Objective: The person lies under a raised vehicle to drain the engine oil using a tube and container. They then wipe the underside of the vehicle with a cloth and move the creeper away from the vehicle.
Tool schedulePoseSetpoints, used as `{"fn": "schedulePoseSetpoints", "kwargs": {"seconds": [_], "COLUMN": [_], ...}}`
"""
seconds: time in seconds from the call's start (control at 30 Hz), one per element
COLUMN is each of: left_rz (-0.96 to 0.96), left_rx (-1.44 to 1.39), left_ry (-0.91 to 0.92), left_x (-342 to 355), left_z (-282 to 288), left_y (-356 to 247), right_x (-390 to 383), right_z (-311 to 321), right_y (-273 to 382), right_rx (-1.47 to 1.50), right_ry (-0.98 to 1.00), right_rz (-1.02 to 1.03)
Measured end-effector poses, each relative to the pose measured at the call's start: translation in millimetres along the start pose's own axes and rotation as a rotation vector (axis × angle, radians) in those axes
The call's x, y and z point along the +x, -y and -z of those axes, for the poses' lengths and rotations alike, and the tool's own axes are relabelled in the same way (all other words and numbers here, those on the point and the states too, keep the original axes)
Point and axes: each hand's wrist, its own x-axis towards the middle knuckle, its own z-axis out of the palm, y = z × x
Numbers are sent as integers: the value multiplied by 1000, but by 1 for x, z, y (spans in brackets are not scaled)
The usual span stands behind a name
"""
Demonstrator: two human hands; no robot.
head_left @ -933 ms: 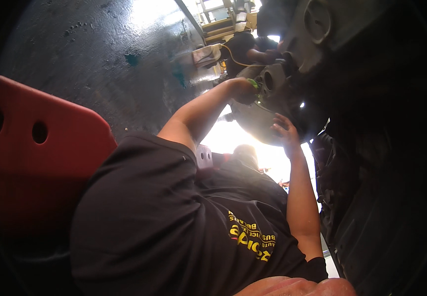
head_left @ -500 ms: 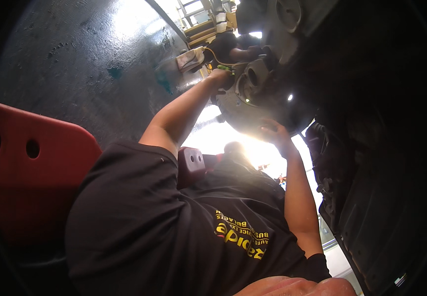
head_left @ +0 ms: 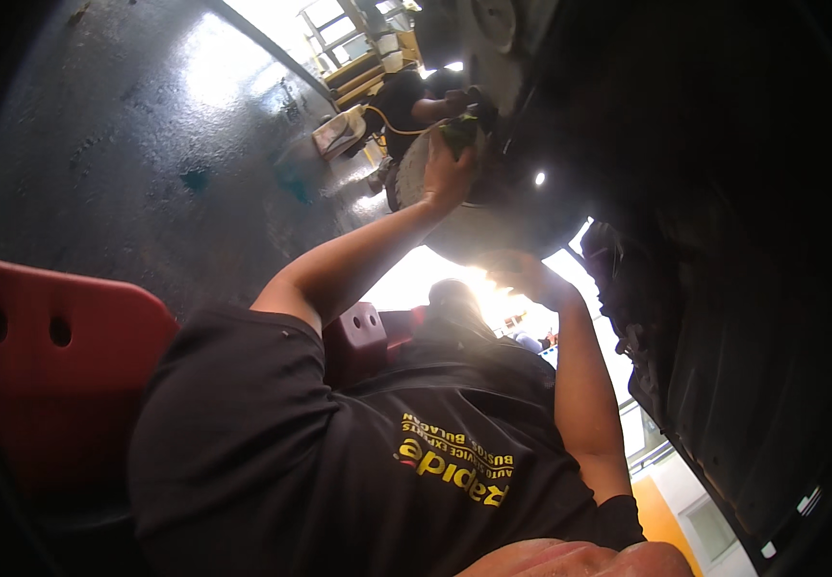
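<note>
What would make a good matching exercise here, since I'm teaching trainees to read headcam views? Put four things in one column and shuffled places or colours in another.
1. left hand
2. right hand
3. shirt
4. large two-holed panel

A. red, at the picture's left
B. against bright glare
C. at a green thing
D. mostly black

Pairs: 1-C, 2-B, 3-D, 4-A

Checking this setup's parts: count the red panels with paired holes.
2: a large red panel at the far left, and a smaller red panel just right of the left sleeve. Others may be hidden.
</note>
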Motion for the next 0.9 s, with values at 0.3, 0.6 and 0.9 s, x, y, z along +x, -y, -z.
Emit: {"fn": "schedulePoseSetpoints", "kwargs": {"seconds": [0.3, 0.6, 0.9], "left_rz": [-493, -823, -766], "left_rx": [25, 189, 471], "left_ry": [-23, -242, -203], "left_x": [-3, 39, 30], "left_z": [-6, -15, 2], "left_y": [-99, -93, -119], "right_x": [-7, 48, 56], "right_z": [-8, -11, -16], "right_y": [-10, -32, -49], "right_rx": [-20, 38, 48], "right_ry": [60, 208, 270], "right_rz": [-167, -46, -132]}}
